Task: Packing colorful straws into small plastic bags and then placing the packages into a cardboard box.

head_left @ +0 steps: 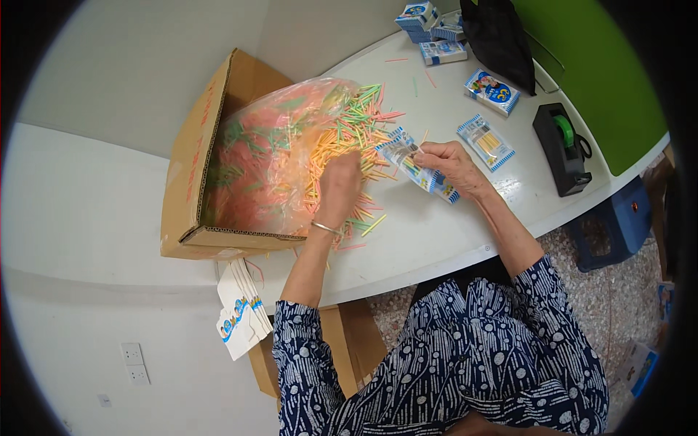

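Low left of frame I see flat cartons (236, 314) stacked at the table (436, 232) edge. At centre, left hand (339, 190) curled into the sticks (349, 138), grasp hidden. Right hand (452, 166) pinches a packet (416, 164). Further up: tape dispenser (561, 147), boxes (430, 29).

a dark navy garment with white dots and streaks covers the torso, with short sleeves ending above the elbows. a thin metal bangle (325, 228) circles the left wrist.
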The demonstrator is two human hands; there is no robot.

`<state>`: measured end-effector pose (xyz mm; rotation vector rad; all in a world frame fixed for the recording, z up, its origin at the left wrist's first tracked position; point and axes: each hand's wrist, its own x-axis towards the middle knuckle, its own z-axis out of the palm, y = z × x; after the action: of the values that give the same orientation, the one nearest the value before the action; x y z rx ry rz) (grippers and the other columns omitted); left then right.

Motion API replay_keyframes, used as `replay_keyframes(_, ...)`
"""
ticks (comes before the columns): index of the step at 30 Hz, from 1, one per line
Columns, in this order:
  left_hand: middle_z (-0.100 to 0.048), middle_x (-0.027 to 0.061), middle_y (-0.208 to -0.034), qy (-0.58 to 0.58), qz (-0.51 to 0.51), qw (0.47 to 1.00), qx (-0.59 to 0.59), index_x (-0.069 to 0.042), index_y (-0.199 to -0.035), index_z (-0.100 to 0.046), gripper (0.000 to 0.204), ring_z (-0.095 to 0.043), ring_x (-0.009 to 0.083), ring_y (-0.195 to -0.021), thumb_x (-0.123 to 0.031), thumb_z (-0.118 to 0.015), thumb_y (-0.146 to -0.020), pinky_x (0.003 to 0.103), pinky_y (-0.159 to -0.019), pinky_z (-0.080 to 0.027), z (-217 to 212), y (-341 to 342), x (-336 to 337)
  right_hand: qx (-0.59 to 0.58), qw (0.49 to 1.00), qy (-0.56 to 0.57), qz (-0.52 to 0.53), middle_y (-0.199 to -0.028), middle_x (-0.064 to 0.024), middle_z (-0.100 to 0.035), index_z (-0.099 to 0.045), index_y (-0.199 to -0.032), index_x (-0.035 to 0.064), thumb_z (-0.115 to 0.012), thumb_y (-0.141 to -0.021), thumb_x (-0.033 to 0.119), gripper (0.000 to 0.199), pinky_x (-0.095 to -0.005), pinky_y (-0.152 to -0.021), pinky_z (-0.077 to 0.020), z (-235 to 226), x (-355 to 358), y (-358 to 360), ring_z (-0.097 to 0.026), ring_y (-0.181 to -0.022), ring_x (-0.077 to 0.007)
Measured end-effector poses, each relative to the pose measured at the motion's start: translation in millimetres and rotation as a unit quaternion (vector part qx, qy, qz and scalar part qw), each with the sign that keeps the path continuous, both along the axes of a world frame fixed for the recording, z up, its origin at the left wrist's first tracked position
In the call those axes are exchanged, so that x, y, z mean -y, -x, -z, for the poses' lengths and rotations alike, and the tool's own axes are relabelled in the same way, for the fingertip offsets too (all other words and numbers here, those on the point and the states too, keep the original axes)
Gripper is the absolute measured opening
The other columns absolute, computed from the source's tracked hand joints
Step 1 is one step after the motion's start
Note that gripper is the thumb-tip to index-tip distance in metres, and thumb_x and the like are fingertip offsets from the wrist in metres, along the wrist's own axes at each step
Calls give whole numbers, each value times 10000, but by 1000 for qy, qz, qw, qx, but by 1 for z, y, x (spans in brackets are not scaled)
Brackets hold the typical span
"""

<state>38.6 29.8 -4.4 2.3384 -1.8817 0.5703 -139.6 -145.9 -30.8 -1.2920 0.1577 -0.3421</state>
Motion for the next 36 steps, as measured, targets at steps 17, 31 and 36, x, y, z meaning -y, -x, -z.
replay_keyframes(17,-639,62,-891,319,22,752,-577,10,-958,-597,101,-579,82,-806,-43,-586,-873,223,-709,-469,-41,59,26,45,998,-11,-32,-728,23,-519,-655,-797,-15,-615,-877,197,230,-215,-657,-364,-3,-17,-4,-437,-688,-44)
replay_keyframes(31,-612,67,-997,196,19,758,-621,-8,-1100,-567,259,-582,115,-886,-74,-613,-854,262,-754,-488,-32,60,20,49,988,-128,-73,-862,-3,-639,-661,-972,-6,-641,-866,200,233,-199,-712,-433,16,-18,-11,-550,-781,-37)
replay_keyframes(36,-595,93,-1000,220,41,757,-614,6,-1081,-526,268,-581,123,-869,-13,-608,-827,257,-734,-490,-38,64,24,-1,991,-79,-108,-920,-35,-658,-643,-1039,-24,-634,-870,173,260,-221,-758,-454,16,-12,-8,-585,-842,-62)
